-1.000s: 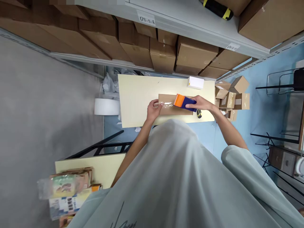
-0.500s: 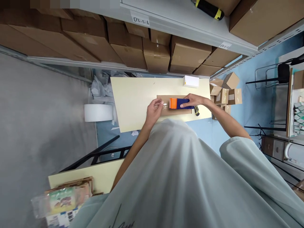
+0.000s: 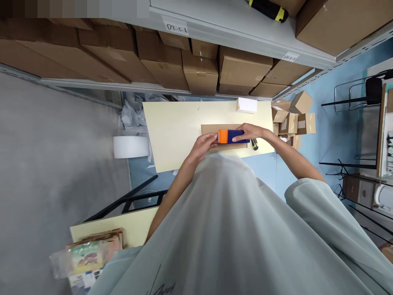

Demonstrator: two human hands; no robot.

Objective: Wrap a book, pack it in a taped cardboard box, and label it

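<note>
- Right hand closed round the blue body of the tape dispenser, gripping it.
- Left hand curled, fingertips against the dispenser's orange end; pinching tape or only touching, can't tell.
- Dispenser sits on the flat cardboard box, which lies on the bench.
- Dispenser and box long axes run parallel, hand to hand; orange end points at the left hand.
- White box well apart; black-and-yellow tool just beside the right hand.

A tape dispenser lies on a flat carton on the table, a small box seemingly behind.
</note>
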